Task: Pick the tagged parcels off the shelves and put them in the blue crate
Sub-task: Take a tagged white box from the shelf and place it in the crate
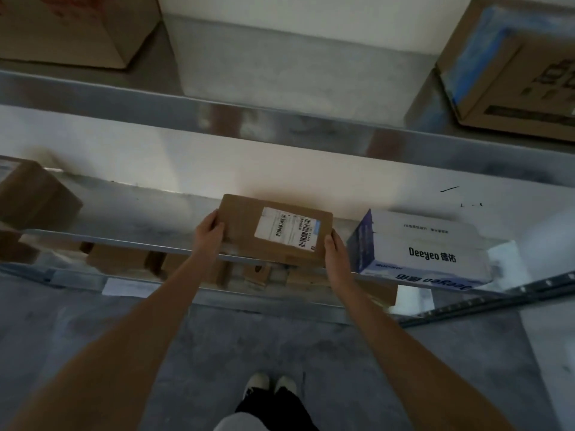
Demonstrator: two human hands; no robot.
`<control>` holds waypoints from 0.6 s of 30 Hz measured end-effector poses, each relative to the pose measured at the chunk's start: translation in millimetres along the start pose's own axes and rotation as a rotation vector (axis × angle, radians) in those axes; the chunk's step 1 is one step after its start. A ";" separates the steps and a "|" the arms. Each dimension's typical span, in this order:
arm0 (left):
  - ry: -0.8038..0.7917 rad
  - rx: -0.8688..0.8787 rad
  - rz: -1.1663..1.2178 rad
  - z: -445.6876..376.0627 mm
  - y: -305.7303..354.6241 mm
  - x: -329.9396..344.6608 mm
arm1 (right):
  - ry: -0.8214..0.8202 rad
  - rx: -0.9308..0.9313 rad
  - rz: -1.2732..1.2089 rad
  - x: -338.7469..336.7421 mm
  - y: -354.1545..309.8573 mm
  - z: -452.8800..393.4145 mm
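A flat brown cardboard parcel (249,223) with a white barcode label on top lies at the front edge of the middle metal shelf (130,213). My left hand (209,233) grips its left end, fingers curled over the top. My right hand (336,253) holds its right near corner. The parcel juts slightly over the shelf's lip. No blue crate is in view.
A white and blue "Deeyeo" carton (423,247) lies just right of the parcel. A brown box (34,194) sits at the shelf's left. Larger cartons (513,73) stand on the upper shelf. Several small boxes (124,259) fill the lower shelf. My feet stand on grey floor (342,368).
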State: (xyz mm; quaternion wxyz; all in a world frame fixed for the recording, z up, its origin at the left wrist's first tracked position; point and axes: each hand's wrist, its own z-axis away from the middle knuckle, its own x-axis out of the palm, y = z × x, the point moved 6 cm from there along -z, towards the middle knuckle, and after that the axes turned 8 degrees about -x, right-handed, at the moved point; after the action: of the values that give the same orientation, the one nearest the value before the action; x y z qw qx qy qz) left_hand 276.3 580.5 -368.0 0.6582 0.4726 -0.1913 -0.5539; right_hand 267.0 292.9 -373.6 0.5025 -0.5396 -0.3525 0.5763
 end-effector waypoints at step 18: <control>0.075 -0.171 0.251 -6.9 14.0 -30.3 | 0.072 -0.012 -0.020 11.8 -15.3 2.8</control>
State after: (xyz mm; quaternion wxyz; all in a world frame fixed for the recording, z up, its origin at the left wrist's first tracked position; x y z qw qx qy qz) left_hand 279.8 610.1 -351.4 0.7668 0.4077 -0.1763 -0.4633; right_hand 268.4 308.3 -361.7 0.5174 -0.5596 -0.3430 0.5490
